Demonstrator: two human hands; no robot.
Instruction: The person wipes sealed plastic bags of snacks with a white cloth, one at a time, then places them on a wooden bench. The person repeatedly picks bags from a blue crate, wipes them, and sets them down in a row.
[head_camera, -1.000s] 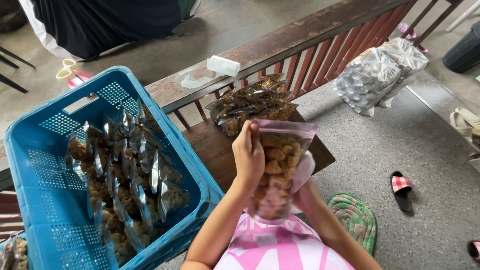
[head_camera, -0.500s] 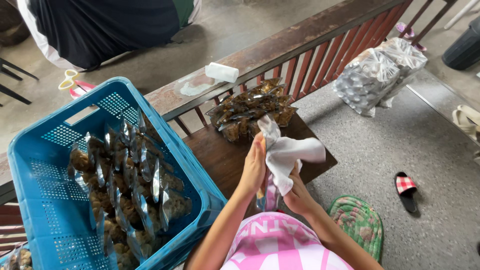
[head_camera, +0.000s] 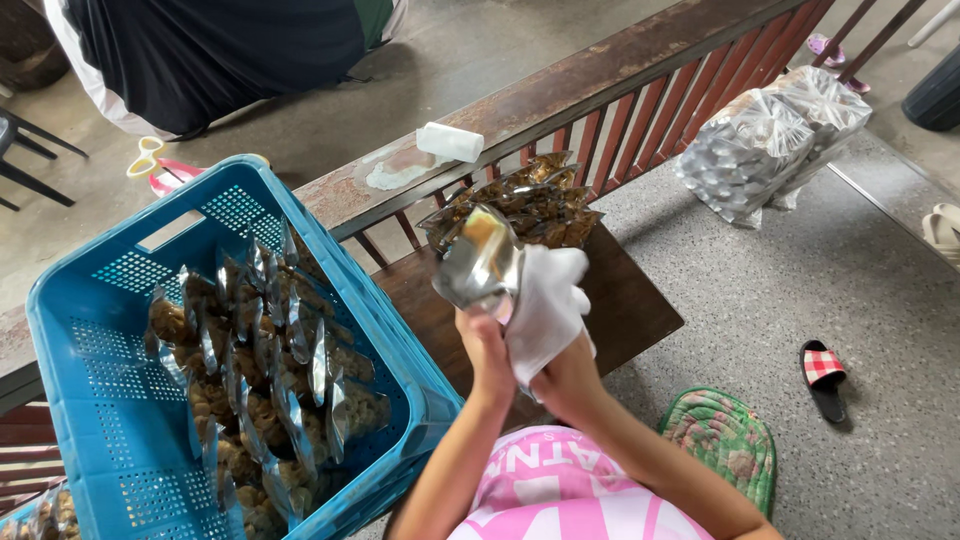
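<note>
My left hand (head_camera: 485, 348) grips a clear plastic snack pouch (head_camera: 480, 262) by its lower end, holding it up over the small wooden table (head_camera: 620, 300). My right hand (head_camera: 567, 378) holds a white cloth (head_camera: 545, 300) pressed against the pouch's right side. Behind the pouch, a pile of filled snack pouches (head_camera: 530, 200) lies on the table's far edge. To my left stands a blue plastic crate (head_camera: 90, 330) with several filled pouches standing in rows inside.
A wooden railing (head_camera: 600, 85) runs across behind the table, with a white block (head_camera: 450, 142) on it. Large clear bags (head_camera: 765, 140) lie on the floor at right, a sandal (head_camera: 825, 375) and green mat (head_camera: 725, 440) nearby. A person in dark cloth is top left.
The pouch, earlier held upright showing its contents, has been turned and tilted up. The white cloth came up over it and now rubs its side.
</note>
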